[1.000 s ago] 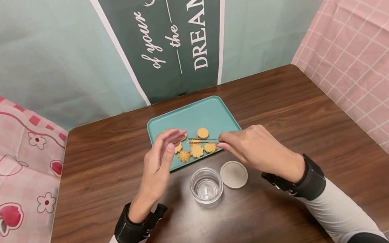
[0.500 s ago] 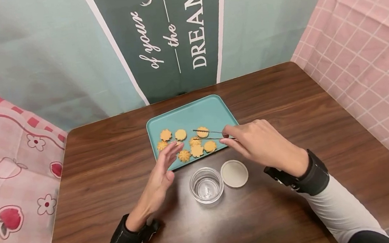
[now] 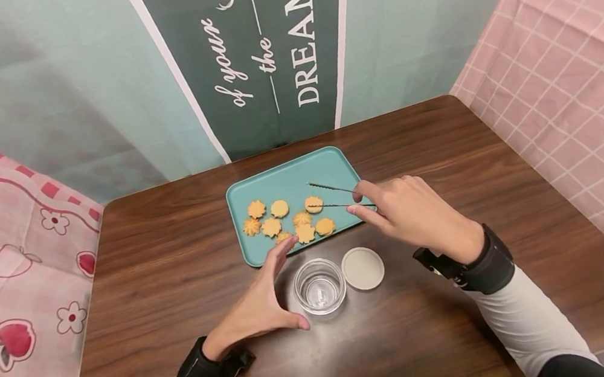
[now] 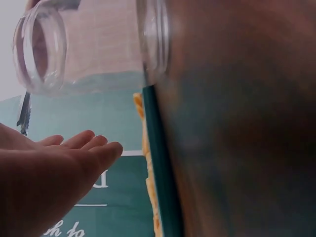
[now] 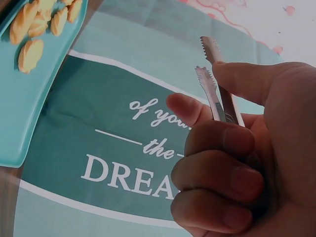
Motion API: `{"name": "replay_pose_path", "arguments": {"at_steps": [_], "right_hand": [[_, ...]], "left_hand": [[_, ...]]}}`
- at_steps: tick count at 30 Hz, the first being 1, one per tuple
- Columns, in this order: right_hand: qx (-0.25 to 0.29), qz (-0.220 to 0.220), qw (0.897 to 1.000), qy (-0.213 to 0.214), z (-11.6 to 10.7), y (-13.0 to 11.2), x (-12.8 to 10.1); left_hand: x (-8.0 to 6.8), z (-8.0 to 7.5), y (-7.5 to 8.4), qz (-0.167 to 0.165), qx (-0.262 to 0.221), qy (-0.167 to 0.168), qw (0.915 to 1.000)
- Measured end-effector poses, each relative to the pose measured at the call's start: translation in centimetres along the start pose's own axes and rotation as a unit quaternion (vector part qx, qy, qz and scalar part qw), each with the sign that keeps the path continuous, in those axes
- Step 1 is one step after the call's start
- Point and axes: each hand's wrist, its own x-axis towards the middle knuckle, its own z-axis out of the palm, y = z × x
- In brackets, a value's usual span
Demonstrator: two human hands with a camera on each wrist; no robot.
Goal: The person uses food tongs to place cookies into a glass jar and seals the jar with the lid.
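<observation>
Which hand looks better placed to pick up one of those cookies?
Probably the right hand: it grips the tweezers, tips apart above the cookies on the tray. The left hand lies open beside the jar.

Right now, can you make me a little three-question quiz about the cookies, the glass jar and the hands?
1. True or false: the clear glass jar has cookies in it.
2. What does the right hand pinch? A. thin metal tongs B. a spoon C. the round white lid
3. Fill in: the flower-shaped golden cookies lie on the ____ tray.

Key: 1 false; 2 A; 3 teal.
</observation>
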Motion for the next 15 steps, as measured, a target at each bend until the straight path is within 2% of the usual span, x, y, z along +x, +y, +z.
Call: {"name": "replay_pose_path", "arguments": {"at_steps": [7, 15], "right_hand": [[-0.009, 0.025, 0.999, -0.028, 0.0, 0.4, 0.3], [-0.012, 0.063, 0.995, -0.078, 0.3, 0.7, 0.4]], "left_hand": [[-0.1, 1.0, -0.4, -0.039, 0.027, -0.018, 0.9987], [0.3, 1.6, -0.6, -0.041, 0.029, -0.015, 0.9987]]}}
